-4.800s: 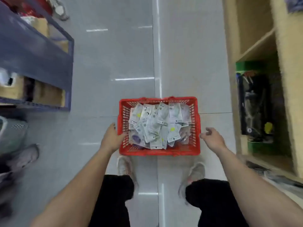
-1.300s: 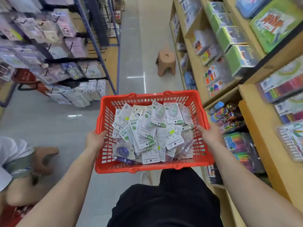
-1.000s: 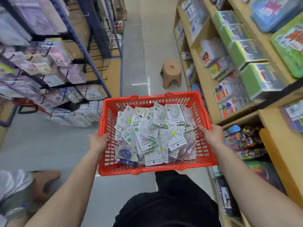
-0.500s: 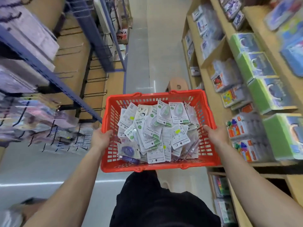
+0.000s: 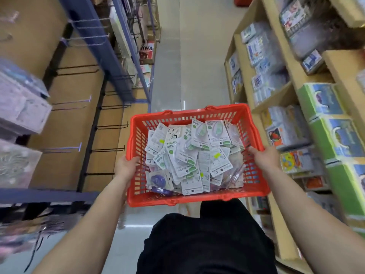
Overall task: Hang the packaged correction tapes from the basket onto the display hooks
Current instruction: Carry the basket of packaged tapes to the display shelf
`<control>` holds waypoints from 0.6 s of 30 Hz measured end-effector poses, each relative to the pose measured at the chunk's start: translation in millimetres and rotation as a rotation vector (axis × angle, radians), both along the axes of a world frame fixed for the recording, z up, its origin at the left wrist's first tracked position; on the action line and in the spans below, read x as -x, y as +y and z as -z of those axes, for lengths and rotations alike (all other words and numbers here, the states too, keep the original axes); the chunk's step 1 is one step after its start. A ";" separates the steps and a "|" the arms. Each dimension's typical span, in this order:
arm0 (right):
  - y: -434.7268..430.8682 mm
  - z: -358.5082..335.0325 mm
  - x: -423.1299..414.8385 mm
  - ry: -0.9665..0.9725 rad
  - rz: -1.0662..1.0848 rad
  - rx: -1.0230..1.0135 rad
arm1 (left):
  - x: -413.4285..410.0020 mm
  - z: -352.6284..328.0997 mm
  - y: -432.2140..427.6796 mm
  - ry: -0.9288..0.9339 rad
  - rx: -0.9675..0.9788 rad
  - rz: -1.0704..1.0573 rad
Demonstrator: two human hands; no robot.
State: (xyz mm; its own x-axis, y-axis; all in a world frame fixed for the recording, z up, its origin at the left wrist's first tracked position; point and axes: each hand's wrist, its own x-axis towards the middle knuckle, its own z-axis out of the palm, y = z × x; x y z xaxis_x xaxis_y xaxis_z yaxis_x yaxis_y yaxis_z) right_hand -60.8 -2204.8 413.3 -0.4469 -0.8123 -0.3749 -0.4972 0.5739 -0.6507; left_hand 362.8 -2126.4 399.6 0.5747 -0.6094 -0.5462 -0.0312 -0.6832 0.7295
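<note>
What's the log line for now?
stage: hanging not begun | left hand: grips basket left rim | right hand: grips right rim | tapes: piled in basket | hooks: bare, on left

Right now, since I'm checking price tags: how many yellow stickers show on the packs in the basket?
2. One yellow sticker sits on a pack toward the left of the red basket; the other lies right of centre. The pile may hide more.

Grey floor [image 5: 189, 66] runs ahead as an open lane down the aisle. On the left, black display hooks [image 5: 110, 126] jut out with gaps between them, past a blue upright [image 5: 107, 62]. Packed wooden shelves [image 5: 276, 96] crowd the right, and the red basket [image 5: 207, 196] fills the space in front of the person.
</note>
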 end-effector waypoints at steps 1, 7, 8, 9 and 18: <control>-18.5 -1.0 -4.1 0.001 -0.012 -0.006 | -2.4 -1.3 -14.0 0.014 0.004 -0.005; -139.5 6.1 -35.3 0.030 -0.125 -0.036 | -19.4 4.8 -86.5 0.052 -0.026 -0.105; -161.1 11.4 -42.6 0.027 -0.150 -0.042 | -24.1 8.8 -96.9 0.049 -0.029 -0.138; -181.1 14.9 -50.6 0.020 -0.184 -0.049 | -27.0 11.2 -105.6 0.048 -0.036 -0.172; -356.3 17.7 -119.0 0.021 -0.492 -0.097 | -40.5 10.6 -177.5 0.063 -0.072 -0.483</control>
